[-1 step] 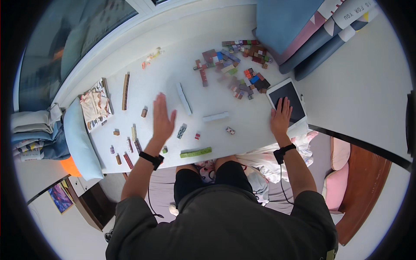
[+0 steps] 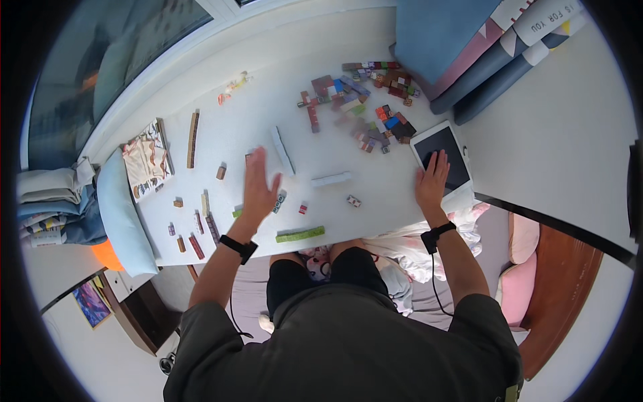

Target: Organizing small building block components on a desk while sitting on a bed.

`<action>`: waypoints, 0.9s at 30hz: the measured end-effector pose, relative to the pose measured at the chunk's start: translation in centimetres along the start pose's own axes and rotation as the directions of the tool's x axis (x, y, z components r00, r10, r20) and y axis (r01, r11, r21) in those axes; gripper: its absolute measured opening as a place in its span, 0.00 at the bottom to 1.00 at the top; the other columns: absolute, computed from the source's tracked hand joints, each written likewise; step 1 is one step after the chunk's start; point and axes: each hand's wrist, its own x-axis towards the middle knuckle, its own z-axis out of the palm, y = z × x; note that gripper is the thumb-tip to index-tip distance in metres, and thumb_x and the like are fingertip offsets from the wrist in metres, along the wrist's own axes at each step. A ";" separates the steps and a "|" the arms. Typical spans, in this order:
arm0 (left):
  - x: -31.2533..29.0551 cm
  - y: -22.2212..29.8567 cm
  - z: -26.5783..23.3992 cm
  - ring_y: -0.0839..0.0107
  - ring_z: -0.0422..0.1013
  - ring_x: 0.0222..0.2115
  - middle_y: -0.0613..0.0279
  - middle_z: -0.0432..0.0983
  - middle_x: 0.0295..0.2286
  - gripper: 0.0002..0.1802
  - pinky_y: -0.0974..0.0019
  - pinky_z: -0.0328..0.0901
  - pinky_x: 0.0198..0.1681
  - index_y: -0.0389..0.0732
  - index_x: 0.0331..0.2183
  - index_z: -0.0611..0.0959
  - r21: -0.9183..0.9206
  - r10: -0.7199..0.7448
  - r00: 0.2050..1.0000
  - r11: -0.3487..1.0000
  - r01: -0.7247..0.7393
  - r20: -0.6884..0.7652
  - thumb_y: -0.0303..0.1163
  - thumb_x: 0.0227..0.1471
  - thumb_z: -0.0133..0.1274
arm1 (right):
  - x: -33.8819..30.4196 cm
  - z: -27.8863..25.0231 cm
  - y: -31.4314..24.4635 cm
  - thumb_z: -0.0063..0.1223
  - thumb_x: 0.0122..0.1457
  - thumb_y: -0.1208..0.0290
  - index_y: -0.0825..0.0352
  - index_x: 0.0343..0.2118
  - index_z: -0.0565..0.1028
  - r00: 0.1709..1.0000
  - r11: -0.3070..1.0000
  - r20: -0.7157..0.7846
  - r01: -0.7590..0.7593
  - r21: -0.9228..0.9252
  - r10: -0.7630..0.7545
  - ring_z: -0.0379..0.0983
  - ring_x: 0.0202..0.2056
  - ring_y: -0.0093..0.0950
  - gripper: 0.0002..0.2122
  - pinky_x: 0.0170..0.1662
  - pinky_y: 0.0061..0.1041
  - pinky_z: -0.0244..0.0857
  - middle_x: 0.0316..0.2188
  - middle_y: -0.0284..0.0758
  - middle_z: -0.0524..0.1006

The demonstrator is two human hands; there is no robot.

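My left hand (image 2: 260, 191) is over the white table, stretched out with its thumb apart and holding nothing. Partly covered by it are a small brown block (image 2: 248, 158) and a green piece (image 2: 237, 213). Just right of the fingers lies a long pale-blue bar (image 2: 282, 151), and a dark block with ring patterns (image 2: 278, 204) sits by the thumb side. My right hand (image 2: 433, 179) rests with its fingers extended on the near-left part of a white-framed tablet (image 2: 445, 154), whose screen is dark. Both wrists wear black bands with cables.
A heap of mixed coloured blocks (image 2: 388, 127) spreads at the back right. Another pale-blue bar (image 2: 331, 179) and a green bar (image 2: 300, 234) lie nearer me. Several small blocks dot the left side, beside a light-blue cushion (image 2: 127, 214). Rolled fabric (image 2: 495, 74) stands beyond the tablet.
My left hand has shifted slightly right and nearer to me, uncovering part of a brown block and the green piece. My right hand stays on the tablet.
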 end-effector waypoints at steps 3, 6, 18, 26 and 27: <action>-0.9 4.8 2.1 0.44 0.63 0.63 0.44 0.67 0.62 0.36 0.48 0.59 0.67 0.34 0.63 0.71 -0.036 0.052 0.985 0.998 -0.046 0.166 0.33 0.57 0.63 | -0.9 -1.8 -0.4 0.52 0.66 0.64 0.74 0.69 0.61 0.944 0.943 0.118 0.287 0.169 -0.309 0.52 0.73 0.48 0.31 0.75 0.50 0.43 0.71 0.51 0.58; -0.2 7.8 5.1 0.47 0.69 0.57 0.49 0.72 0.57 0.35 0.50 0.64 0.62 0.37 0.61 0.74 -0.116 0.060 0.973 0.993 -0.034 0.224 0.35 0.54 0.66 | -1.5 -2.3 1.0 0.54 0.64 0.63 0.76 0.68 0.61 0.711 0.765 0.285 0.576 0.288 -0.643 0.52 0.73 0.46 0.32 0.76 0.46 0.44 0.71 0.51 0.58; 2.0 9.6 13.2 0.59 0.73 0.42 0.60 0.75 0.38 0.16 0.58 0.68 0.49 0.41 0.41 0.82 -0.076 0.096 0.978 0.994 -0.084 0.186 0.34 0.50 0.66 | -0.9 -2.1 1.4 0.50 0.65 0.59 0.76 0.68 0.61 0.629 0.752 0.418 0.594 0.285 -0.655 0.51 0.73 0.45 0.34 0.77 0.46 0.41 0.72 0.51 0.57; 3.2 10.2 14.2 0.52 0.74 0.42 0.53 0.74 0.39 0.16 0.52 0.73 0.42 0.39 0.42 0.79 -0.037 -0.249 0.964 0.967 0.253 0.094 0.33 0.54 0.64 | -1.5 -1.5 1.8 0.50 0.64 0.59 0.76 0.69 0.60 0.638 0.761 0.424 0.595 0.259 -0.643 0.49 0.74 0.45 0.35 0.77 0.46 0.40 0.73 0.51 0.56; 3.5 10.2 14.2 0.52 0.74 0.42 0.53 0.74 0.39 0.16 0.52 0.73 0.42 0.39 0.42 0.79 -0.038 -0.243 0.965 0.968 0.247 0.096 0.33 0.54 0.64 | -1.7 -1.7 1.8 0.50 0.64 0.59 0.76 0.69 0.60 0.640 0.759 0.417 0.600 0.252 -0.645 0.49 0.74 0.45 0.35 0.77 0.46 0.40 0.73 0.51 0.56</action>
